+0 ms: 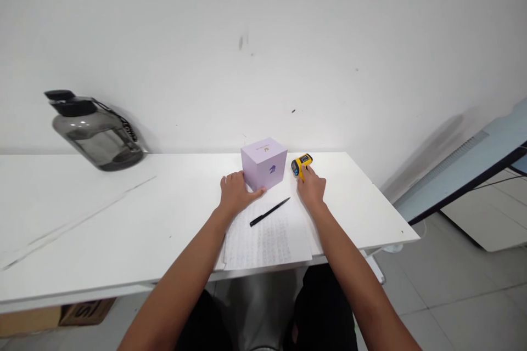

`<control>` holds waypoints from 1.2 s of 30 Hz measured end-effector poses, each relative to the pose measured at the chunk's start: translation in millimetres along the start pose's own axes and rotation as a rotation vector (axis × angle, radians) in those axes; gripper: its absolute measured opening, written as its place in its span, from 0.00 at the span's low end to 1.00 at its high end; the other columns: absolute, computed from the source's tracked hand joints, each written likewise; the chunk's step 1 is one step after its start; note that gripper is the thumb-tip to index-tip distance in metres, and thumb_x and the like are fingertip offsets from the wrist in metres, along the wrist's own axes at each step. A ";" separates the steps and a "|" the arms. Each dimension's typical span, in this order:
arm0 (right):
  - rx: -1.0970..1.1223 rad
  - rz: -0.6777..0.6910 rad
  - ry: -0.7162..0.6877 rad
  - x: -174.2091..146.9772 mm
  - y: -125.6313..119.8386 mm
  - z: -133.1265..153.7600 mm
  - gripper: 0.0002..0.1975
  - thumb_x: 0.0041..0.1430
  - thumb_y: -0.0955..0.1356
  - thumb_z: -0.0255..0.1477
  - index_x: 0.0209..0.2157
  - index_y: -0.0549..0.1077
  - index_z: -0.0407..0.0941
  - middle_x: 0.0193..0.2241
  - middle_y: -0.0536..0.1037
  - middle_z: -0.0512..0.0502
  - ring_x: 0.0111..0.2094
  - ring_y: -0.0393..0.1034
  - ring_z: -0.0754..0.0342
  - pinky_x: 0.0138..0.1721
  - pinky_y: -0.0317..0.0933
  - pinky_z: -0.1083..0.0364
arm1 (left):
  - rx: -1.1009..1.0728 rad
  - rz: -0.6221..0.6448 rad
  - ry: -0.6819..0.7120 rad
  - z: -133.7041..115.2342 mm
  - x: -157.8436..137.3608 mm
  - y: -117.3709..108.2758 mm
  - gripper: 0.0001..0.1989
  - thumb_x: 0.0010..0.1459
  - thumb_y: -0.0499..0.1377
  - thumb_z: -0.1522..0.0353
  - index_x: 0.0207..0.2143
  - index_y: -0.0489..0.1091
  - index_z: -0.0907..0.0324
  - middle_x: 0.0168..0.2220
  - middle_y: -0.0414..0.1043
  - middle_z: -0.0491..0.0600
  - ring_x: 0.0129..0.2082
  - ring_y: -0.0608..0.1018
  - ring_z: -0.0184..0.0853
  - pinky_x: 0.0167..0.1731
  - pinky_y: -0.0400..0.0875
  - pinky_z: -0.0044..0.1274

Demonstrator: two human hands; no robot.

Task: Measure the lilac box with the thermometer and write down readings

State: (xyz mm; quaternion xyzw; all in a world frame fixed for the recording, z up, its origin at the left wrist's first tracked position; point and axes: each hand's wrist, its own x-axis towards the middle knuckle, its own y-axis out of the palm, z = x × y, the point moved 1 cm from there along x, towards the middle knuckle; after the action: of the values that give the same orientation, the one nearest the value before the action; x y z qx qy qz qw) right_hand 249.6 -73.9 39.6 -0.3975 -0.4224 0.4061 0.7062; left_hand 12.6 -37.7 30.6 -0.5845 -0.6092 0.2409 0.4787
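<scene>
A lilac box [272,171] with a small dark blue emblem on its front sits near the wall. My left hand [237,193] grips its lower left corner, thumb along the front and fingers at the left side. To the right of the box, my right hand [312,186] is closed around the handle of a yellow and black infrared thermometer [302,164], whose small screen faces left. Between my forearms lie sheets of handwritten paper [267,244], and a black pen [269,212] rests diagonally on them.
A large smoky water bottle [102,137] with a black lid and strap stands at the left by the wall. The white table [123,219] ends at the right, beside a leaning pale blue panel [465,170]. A cardboard box [86,311] lies under the table.
</scene>
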 end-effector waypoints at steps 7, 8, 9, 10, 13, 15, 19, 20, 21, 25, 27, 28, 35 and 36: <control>-0.054 0.044 0.015 3.2 3.3 1.3 0.25 0.66 0.62 0.25 0.63 0.68 0.45 0.61 0.71 0.34 0.53 0.72 0.41 0.52 0.54 0.42 | 0.043 0.007 0.008 -0.9 -0.2 6.6 0.37 0.49 0.60 0.43 0.51 0.64 0.62 0.53 0.70 0.65 0.60 0.67 0.58 0.64 0.49 0.48; -0.064 0.032 0.011 3.0 2.1 1.9 0.24 0.66 0.62 0.25 0.62 0.69 0.45 0.61 0.71 0.34 0.55 0.70 0.40 0.54 0.53 0.41 | 0.049 0.004 0.013 -1.5 -0.2 7.4 0.38 0.50 0.60 0.43 0.51 0.64 0.62 0.53 0.70 0.65 0.60 0.66 0.58 0.64 0.48 0.49; -0.084 0.008 0.007 1.9 -0.5 2.7 0.23 0.66 0.63 0.26 0.62 0.70 0.45 0.62 0.70 0.34 0.58 0.67 0.39 0.56 0.51 0.39 | 0.055 -0.002 0.017 -2.2 -0.3 8.0 0.37 0.50 0.59 0.42 0.51 0.64 0.62 0.53 0.70 0.65 0.60 0.66 0.58 0.64 0.47 0.49; -0.111 -0.023 0.001 -0.4 -4.3 3.8 0.22 0.66 0.63 0.27 0.61 0.70 0.45 0.63 0.69 0.33 0.60 0.64 0.37 0.57 0.50 0.38 | 0.063 -0.010 0.022 -2.9 -0.4 8.5 0.37 0.50 0.59 0.42 0.50 0.64 0.62 0.53 0.70 0.65 0.60 0.66 0.58 0.65 0.47 0.49; -0.203 -0.024 -0.116 -14.8 -19.7 8.4 0.21 0.68 0.63 0.29 0.59 0.72 0.43 0.59 0.73 0.31 0.59 0.65 0.36 0.56 0.54 0.39 | 0.076 -0.035 0.027 -4.4 -1.1 8.9 0.36 0.50 0.59 0.42 0.50 0.65 0.60 0.53 0.71 0.65 0.60 0.66 0.57 0.65 0.47 0.50; -0.243 0.141 -0.342 -29.3 -27.5 11.9 0.20 0.69 0.61 0.28 0.59 0.72 0.45 0.51 0.79 0.34 0.51 0.72 0.41 0.50 0.59 0.45 | 0.073 -0.043 0.031 -4.5 -1.4 8.6 0.36 0.51 0.58 0.42 0.50 0.65 0.59 0.54 0.71 0.65 0.60 0.66 0.57 0.65 0.47 0.50; -0.428 0.359 -0.645 -54.3 -31.5 14.8 0.22 0.68 0.60 0.22 0.60 0.71 0.44 0.42 0.83 0.37 0.40 0.77 0.46 0.40 0.62 0.51 | 0.063 -0.030 0.038 -3.0 -1.2 8.2 0.37 0.51 0.57 0.42 0.51 0.65 0.60 0.56 0.70 0.66 0.62 0.65 0.58 0.66 0.47 0.50; -0.456 0.365 -0.682 -57.5 -31.2 14.2 0.22 0.67 0.60 0.20 0.59 0.72 0.43 0.41 0.83 0.36 0.39 0.78 0.46 0.39 0.62 0.51 | 0.061 -0.027 0.035 -2.6 -0.9 8.2 0.37 0.51 0.57 0.42 0.51 0.65 0.61 0.56 0.70 0.67 0.62 0.65 0.58 0.66 0.46 0.49; -0.461 0.362 -0.713 -59.6 -30.9 13.0 0.22 0.66 0.60 0.19 0.58 0.72 0.42 0.40 0.83 0.36 0.38 0.77 0.46 0.39 0.61 0.52 | 0.057 -0.023 0.031 -2.2 -0.6 8.3 0.37 0.51 0.57 0.42 0.51 0.65 0.62 0.56 0.70 0.67 0.62 0.65 0.57 0.66 0.46 0.49; -0.150 0.218 -0.606 -66.1 -31.5 -1.8 0.17 0.68 0.59 0.22 0.53 0.73 0.42 0.37 0.82 0.38 0.35 0.76 0.48 0.38 0.62 0.53 | 0.037 -0.022 0.031 -2.2 0.2 8.8 0.37 0.52 0.57 0.43 0.52 0.65 0.63 0.56 0.70 0.68 0.62 0.66 0.57 0.66 0.47 0.50; 0.228 0.147 -0.460 -73.4 -29.7 -13.1 0.15 0.71 0.59 0.30 0.52 0.71 0.44 0.34 0.80 0.43 0.31 0.74 0.51 0.35 0.62 0.55 | 0.035 -0.025 0.033 -2.7 -0.1 8.6 0.37 0.52 0.57 0.43 0.52 0.65 0.62 0.56 0.70 0.68 0.62 0.66 0.57 0.66 0.47 0.50; 0.427 0.141 -0.397 -77.9 -27.4 -18.4 0.14 0.71 0.60 0.35 0.50 0.71 0.45 0.33 0.79 0.45 0.29 0.72 0.53 0.33 0.62 0.56 | 0.034 -0.025 0.034 -3.0 -0.2 8.2 0.37 0.52 0.57 0.43 0.52 0.65 0.63 0.56 0.70 0.68 0.62 0.66 0.57 0.65 0.47 0.50; 0.938 0.373 -0.202 -95.9 -8.7 -25.6 0.26 0.67 0.58 0.53 0.33 0.72 0.46 0.21 0.69 0.52 0.22 0.57 0.57 0.26 0.53 0.56 | 0.032 -0.030 0.036 -4.2 -0.4 7.8 0.38 0.50 0.58 0.42 0.52 0.65 0.63 0.55 0.70 0.68 0.61 0.67 0.58 0.65 0.49 0.49; 0.956 0.372 -0.173 -95.8 -9.1 -23.8 0.25 0.67 0.58 0.52 0.33 0.72 0.46 0.21 0.70 0.52 0.21 0.56 0.57 0.25 0.52 0.56 | 0.034 -0.033 0.038 -4.2 -0.1 8.4 0.38 0.50 0.58 0.42 0.52 0.65 0.63 0.55 0.70 0.68 0.61 0.67 0.58 0.65 0.49 0.49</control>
State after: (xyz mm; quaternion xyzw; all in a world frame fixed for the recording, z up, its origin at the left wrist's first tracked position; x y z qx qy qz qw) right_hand 243.5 -169.4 13.8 -0.0638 -0.1687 0.7036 0.6874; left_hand 20.3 -37.2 25.2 -0.5705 -0.6053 0.2323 0.5041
